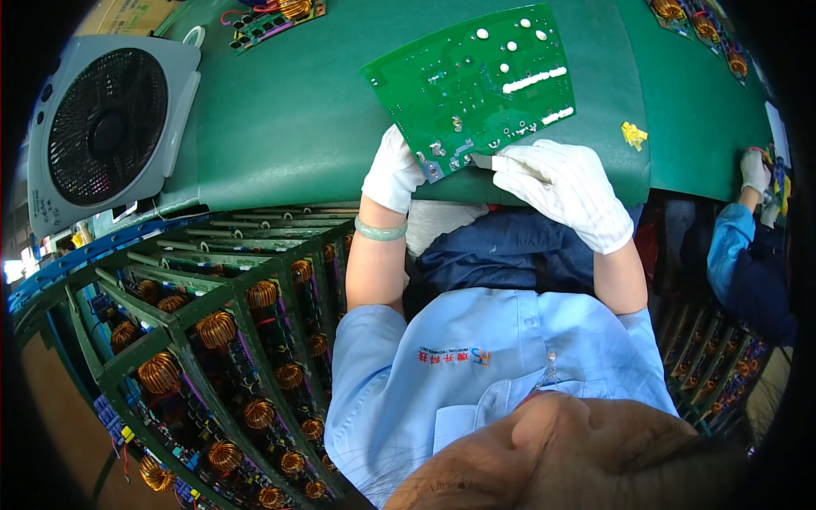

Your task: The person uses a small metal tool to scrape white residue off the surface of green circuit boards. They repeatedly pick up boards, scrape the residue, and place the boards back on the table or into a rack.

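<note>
At the left end of the table (280, 127), a fan (106, 127); to its right, near the far edge, a second board (276, 24). Over the table's near middle, a circuit board (472, 93), with the left hand (394, 174) at its near left corner, the right hand (561, 187) by its near edge, and a flat strip (482, 161) between right hand and board. Right of these, on the table, a scrap (633, 136); at far right, a co-worker's hand (755, 170). Below, left of the torso (501, 340), a rack (204, 308) with boards inside.

Racked circuit boards (216, 330) mark an electronics workshop.
</note>
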The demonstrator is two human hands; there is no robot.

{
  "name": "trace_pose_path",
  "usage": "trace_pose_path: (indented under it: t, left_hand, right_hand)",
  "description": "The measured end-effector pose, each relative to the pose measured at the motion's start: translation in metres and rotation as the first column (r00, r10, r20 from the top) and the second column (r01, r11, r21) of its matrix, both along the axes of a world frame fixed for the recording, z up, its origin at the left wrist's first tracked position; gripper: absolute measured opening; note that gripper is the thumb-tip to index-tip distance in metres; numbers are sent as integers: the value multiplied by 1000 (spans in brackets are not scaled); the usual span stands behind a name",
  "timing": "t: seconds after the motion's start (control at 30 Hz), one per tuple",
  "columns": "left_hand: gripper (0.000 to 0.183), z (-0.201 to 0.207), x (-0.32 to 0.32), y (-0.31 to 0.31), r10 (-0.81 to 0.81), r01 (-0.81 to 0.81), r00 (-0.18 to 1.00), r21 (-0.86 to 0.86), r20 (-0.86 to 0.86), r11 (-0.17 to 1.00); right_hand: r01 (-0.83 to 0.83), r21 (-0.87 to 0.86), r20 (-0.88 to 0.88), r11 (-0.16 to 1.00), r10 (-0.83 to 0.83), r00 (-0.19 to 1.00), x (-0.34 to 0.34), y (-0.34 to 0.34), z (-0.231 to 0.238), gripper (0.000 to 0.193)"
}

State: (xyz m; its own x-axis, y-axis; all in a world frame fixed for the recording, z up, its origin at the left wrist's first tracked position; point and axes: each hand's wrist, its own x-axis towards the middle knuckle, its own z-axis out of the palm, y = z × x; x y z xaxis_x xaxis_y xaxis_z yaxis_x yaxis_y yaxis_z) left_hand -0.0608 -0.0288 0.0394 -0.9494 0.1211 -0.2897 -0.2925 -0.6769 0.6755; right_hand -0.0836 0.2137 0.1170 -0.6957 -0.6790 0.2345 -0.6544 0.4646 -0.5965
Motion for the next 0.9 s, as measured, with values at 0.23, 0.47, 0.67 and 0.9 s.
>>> trace_pose_path:
  t: [0.23, 0.47, 0.67, 0.9]
  left_hand:
    - [42, -1, -1, 0, 16, -19, 999, 73, 35, 997]
    - [42, 1, -3, 3, -8, 9, 1000, 187, -8, 982]
    - [43, -5, -4, 1, 0, -7, 999, 203, 36, 979]
    - [42, -2, 1, 2, 54, -56, 998, 76, 23, 996]
  right_hand:
    - [19, -25, -5, 1000, -19, 1000, 0, 0, -5, 25]
    - [393, -289, 245, 873, -329, 912, -4, -3, -11, 25]
    - [262, -130, 244, 956, -226, 943, 6, -1, -3, 28]
    - [124, -70, 258, 990, -102, 961, 10, 0, -3, 27]
